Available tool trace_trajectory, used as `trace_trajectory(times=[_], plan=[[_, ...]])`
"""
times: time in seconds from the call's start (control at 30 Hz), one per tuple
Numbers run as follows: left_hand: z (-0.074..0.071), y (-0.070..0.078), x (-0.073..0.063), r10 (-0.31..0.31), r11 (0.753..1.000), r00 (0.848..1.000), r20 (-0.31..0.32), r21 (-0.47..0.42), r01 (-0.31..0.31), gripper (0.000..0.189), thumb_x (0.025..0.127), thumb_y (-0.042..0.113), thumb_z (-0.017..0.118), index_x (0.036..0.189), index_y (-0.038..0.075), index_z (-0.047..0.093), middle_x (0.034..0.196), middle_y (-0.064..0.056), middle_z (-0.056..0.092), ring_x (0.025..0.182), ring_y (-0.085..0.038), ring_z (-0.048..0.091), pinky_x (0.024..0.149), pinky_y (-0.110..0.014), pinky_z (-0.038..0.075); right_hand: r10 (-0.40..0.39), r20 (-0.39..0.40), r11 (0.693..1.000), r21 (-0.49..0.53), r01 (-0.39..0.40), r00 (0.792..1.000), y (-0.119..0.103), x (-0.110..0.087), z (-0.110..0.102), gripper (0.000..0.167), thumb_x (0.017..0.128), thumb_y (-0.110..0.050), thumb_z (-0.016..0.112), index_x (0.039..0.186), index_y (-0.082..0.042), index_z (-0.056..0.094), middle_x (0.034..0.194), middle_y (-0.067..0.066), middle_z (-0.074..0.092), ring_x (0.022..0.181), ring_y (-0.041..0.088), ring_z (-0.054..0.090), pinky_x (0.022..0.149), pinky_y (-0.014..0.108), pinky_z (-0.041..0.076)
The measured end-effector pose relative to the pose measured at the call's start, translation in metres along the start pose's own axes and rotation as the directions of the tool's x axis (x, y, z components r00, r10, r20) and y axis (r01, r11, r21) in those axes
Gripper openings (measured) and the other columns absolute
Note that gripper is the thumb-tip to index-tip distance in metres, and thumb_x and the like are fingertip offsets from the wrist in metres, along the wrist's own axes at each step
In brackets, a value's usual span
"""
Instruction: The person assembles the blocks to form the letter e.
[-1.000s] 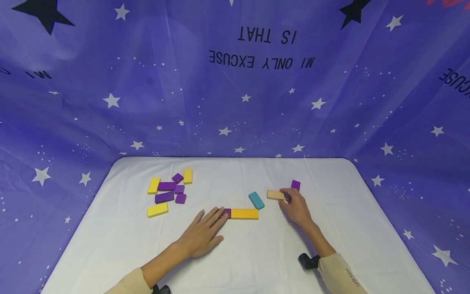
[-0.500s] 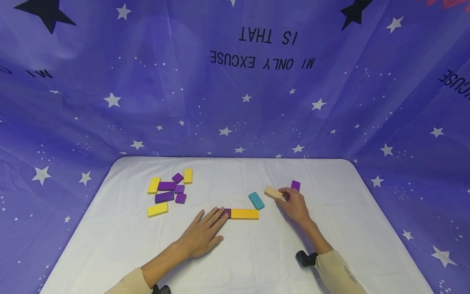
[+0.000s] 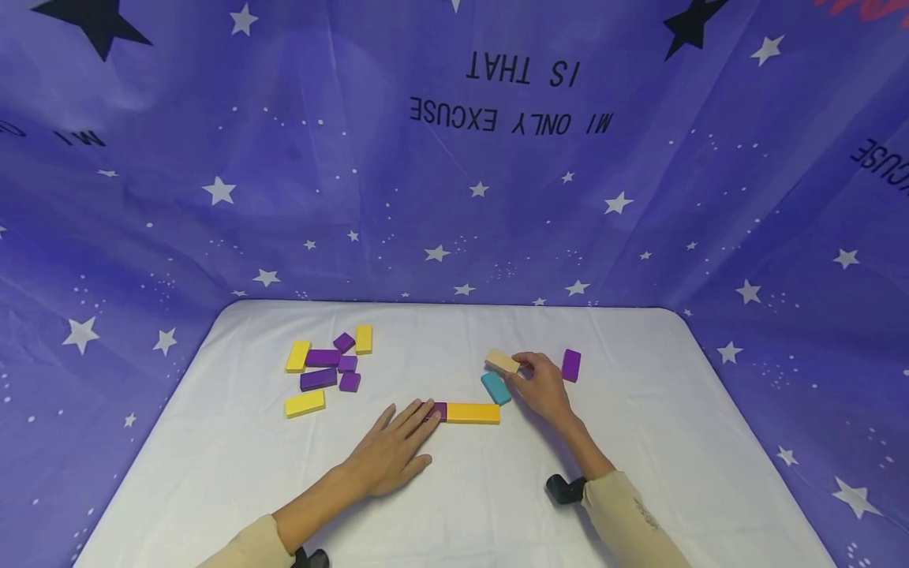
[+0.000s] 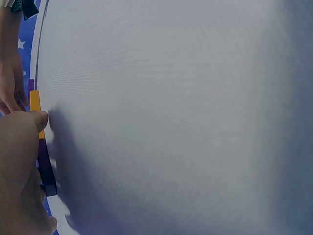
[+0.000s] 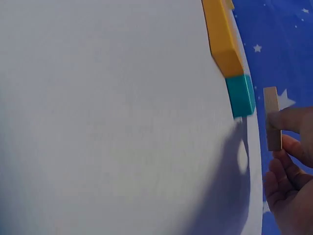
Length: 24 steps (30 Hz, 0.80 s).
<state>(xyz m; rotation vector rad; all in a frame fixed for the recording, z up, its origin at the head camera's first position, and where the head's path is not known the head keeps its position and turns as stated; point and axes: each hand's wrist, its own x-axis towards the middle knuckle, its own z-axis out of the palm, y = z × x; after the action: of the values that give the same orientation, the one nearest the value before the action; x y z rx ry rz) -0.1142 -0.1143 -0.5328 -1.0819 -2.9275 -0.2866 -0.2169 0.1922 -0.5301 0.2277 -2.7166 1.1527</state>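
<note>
In the head view my right hand [image 3: 545,386] pinches a pale wooden block [image 3: 501,362] between thumb and fingers, just behind a teal block [image 3: 496,388]. The right wrist view shows the wooden block [image 5: 273,120] held clear of the cloth. My left hand [image 3: 390,454] lies flat with straight fingers, its fingertips resting on a dark purple block [image 3: 438,412] and hiding part of it. An orange block [image 3: 473,413] stands end to end with that purple one. The teal block sits apart from the orange block's far right corner or touches it; I cannot tell which.
Several yellow blocks [image 3: 304,404] and purple blocks [image 3: 318,379] lie grouped at the left of the white-clothed table [image 3: 454,505]. A single purple block [image 3: 571,365] lies to the right of my right hand. A blue starry curtain [image 3: 454,197] hangs behind the table.
My right hand has carried the wooden block leftward and slightly away, from right of the teal block to behind it. The purple block at right is now uncovered. My left hand has stayed still.
</note>
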Motion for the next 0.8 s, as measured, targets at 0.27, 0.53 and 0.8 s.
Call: trace_trajectory(times=[0.27,0.53,0.8], plan=[[0.001,-0.001,0.001,-0.007,1.0,1.0,0.021,0.008,0.006,0.064,0.103,0.042,0.049,0.156,0.01,0.033,0.162,-0.011,0.025,0.148,-0.03,0.022,0.115,-0.058,0.019,-0.029,0.009,0.998,0.05,0.028,1.0,-0.012,0.007,0.017,0.033,0.084,-0.009,0.079,0.115,-0.001,0.07,0.107,0.013,0.066,0.099,0.028,0.061,0.09,0.045,0.05],[0.001,0.0,0.001,-0.024,0.999,0.998,0.05,0.024,0.023,0.065,0.104,0.045,0.046,0.157,0.011,0.03,0.163,-0.009,0.022,0.149,-0.028,0.018,0.116,-0.056,0.017,-0.031,0.022,0.998,0.051,0.029,0.999,-0.019,0.011,0.033,0.033,0.084,-0.012,0.08,0.114,-0.001,0.07,0.108,0.012,0.066,0.1,0.028,0.061,0.093,0.045,0.049],[0.0,0.001,0.001,-0.03,0.999,0.998,0.054,0.028,0.029,0.065,0.104,0.045,0.046,0.157,0.012,0.03,0.163,-0.009,0.022,0.149,-0.028,0.018,0.116,-0.057,0.017,-0.033,0.028,0.998,0.05,0.031,0.999,-0.022,0.015,0.041,0.032,0.085,-0.012,0.079,0.113,-0.001,0.07,0.107,0.011,0.067,0.098,0.026,0.06,0.092,0.044,0.049]])
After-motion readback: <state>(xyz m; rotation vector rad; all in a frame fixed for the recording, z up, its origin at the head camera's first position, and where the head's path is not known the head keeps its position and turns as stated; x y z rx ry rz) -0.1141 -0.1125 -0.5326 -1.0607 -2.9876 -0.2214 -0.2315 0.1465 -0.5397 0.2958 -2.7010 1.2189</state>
